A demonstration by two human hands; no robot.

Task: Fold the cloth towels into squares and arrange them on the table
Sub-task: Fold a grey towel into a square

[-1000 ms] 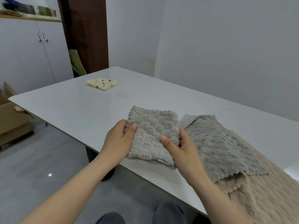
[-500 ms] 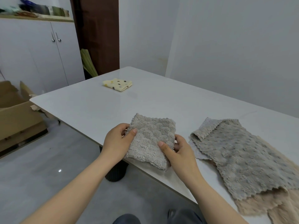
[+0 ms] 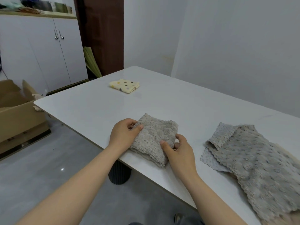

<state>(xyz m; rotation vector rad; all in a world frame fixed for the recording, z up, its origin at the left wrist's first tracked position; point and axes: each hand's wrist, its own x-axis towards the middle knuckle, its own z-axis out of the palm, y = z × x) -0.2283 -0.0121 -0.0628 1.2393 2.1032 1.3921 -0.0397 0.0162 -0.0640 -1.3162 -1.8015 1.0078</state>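
Observation:
A folded grey fluffy towel [image 3: 155, 137] lies near the front edge of the white table [image 3: 100, 108]. My left hand [image 3: 124, 133] pinches its left side, thumb on top. My right hand [image 3: 177, 151] pinches its right front corner. A folded yellow dotted towel [image 3: 124, 85] lies at the far left of the table. To the right, an unfolded grey towel [image 3: 253, 161] is spread out with one corner turned over, on top of a beige towel [image 3: 285, 220] that shows at the bottom right.
A cardboard box [image 3: 17, 111] stands on the floor left of the table. White cabinets [image 3: 40, 51] line the far left wall. The table's dark pedestal [image 3: 119, 174] is under the front edge. A wall runs along the table's far side.
The folded grey towel has moved left, away from the unfolded pile, and come down onto the table near the front edge. Both hands still hold it. The view has turned left.

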